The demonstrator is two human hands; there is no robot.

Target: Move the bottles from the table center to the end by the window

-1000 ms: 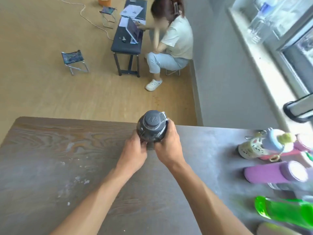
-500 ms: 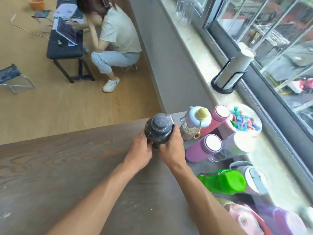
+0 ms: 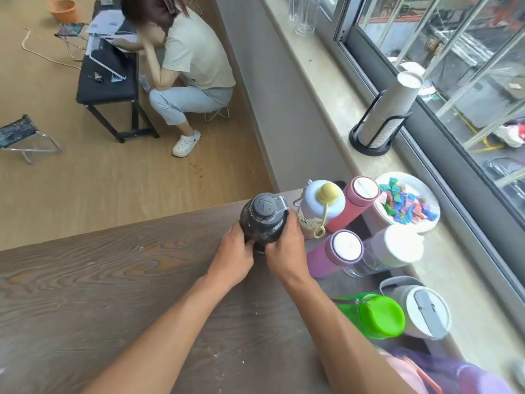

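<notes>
Dark smoky plastic is showing between both hands: a black bottle (image 3: 264, 220) with a grey flip lid is standing upright near the far edge of the wooden table (image 3: 99, 294), toward the window end. The left hand (image 3: 233, 258) is cupping its lower left side with fingers curled around the body, while the right hand (image 3: 285, 251) is wrapping the right side, thumb pressing at the front; both are holding the bottle closed between them. Both forearms are reaching forward from the near edge, bare, converging on it.

Just to the right of the black bottle a lilac bottle with a yellow cap (image 3: 321, 209) is standing, almost touching the right hand. Beyond that are two pink flasks (image 3: 359, 203) and (image 3: 335, 253), a clear white-lidded bottle (image 3: 392, 248), and, nearer, a green bottle (image 3: 375, 315) beside a grey-lidded tumbler (image 3: 426, 311). A plate of coloured wrappers (image 3: 409, 204) is sitting on the windowsill (image 3: 326, 89).
</notes>
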